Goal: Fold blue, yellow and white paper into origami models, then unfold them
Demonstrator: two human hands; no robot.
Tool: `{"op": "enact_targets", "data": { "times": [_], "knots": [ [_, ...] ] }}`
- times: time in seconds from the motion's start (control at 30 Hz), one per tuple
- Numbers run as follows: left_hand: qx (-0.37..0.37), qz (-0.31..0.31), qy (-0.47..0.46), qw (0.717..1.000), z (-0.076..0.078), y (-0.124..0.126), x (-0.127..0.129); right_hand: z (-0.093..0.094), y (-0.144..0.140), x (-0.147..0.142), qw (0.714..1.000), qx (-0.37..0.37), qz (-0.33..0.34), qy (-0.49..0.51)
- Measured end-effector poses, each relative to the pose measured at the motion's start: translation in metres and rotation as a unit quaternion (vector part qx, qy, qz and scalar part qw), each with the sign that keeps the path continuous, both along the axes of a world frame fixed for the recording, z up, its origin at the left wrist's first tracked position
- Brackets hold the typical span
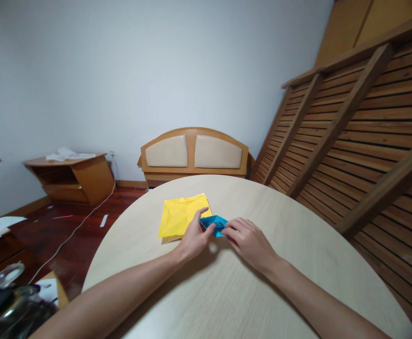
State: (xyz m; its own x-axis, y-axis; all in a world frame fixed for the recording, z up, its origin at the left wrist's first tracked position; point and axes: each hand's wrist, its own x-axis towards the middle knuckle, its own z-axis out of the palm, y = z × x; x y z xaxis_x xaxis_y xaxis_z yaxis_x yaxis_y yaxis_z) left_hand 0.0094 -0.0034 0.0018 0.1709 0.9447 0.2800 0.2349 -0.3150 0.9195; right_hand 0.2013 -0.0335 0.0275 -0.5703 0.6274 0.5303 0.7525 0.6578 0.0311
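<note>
Centrally, on a round pale wood-grain table (pixel 227 292), two bare hands meet over a small piece of folded blue paper (pixel 216 223). The left hand (pixel 195 238) comes in from the lower left; its thumb and forefinger pinch the near left edge of the blue paper. The right hand (pixel 248 241) comes in from the lower right, its fingertips pressing the paper's right side down against the tabletop. Both hands are closed on the same piece, almost touching each other. Just behind and to the left of the blue paper lies a creased square of yellow paper (pixel 182 215), flat on the table, with the left forefinger stretched across its near right corner. No writing, label or brand can be read on either paper or anywhere else in view. Beyond the table stands a wooden headboard (pixel 193 153) with two beige padded panels, set against a plain white wall. To the right, a slatted wooden bed frame (pixel 365 127) leans at an angle. At the left, a low wooden cabinet (pixel 73 179) holds some white sheets, and a white cable (pixel 78 226) trails across the dark red floor. At the bottom left corner sits a dark object with a glass lid (pixel 4 275), too blurred to identify.
</note>
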Motion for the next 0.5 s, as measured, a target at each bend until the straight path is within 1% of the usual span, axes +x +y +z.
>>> {"op": "enact_targets", "data": {
  "times": [0.07, 0.13, 0.2, 0.33, 0.5],
  "knots": [
    [-0.002, -0.017, -0.029, 0.999, -0.001, -0.002, -0.004, 0.002, -0.008, -0.005, 0.999, -0.012, 0.018, 0.038],
    [0.0, -0.041, -0.058, 0.998, -0.001, -0.002, -0.006, 0.005, -0.011, -0.008, 0.995, -0.04, 0.008, 0.096],
    [-0.003, -0.058, -0.084, 0.995, 0.0, -0.002, -0.006, 0.009, -0.012, -0.01, 0.989, -0.053, -0.012, 0.136],
    [-0.044, -0.088, -0.122, 0.988, 0.0, -0.007, -0.001, 0.011, -0.012, -0.014, 0.988, -0.038, -0.012, 0.151],
    [-0.063, -0.084, -0.121, 0.987, 0.001, -0.013, 0.0, 0.002, -0.016, -0.012, 0.987, -0.004, -0.013, 0.159]
  ]
}}
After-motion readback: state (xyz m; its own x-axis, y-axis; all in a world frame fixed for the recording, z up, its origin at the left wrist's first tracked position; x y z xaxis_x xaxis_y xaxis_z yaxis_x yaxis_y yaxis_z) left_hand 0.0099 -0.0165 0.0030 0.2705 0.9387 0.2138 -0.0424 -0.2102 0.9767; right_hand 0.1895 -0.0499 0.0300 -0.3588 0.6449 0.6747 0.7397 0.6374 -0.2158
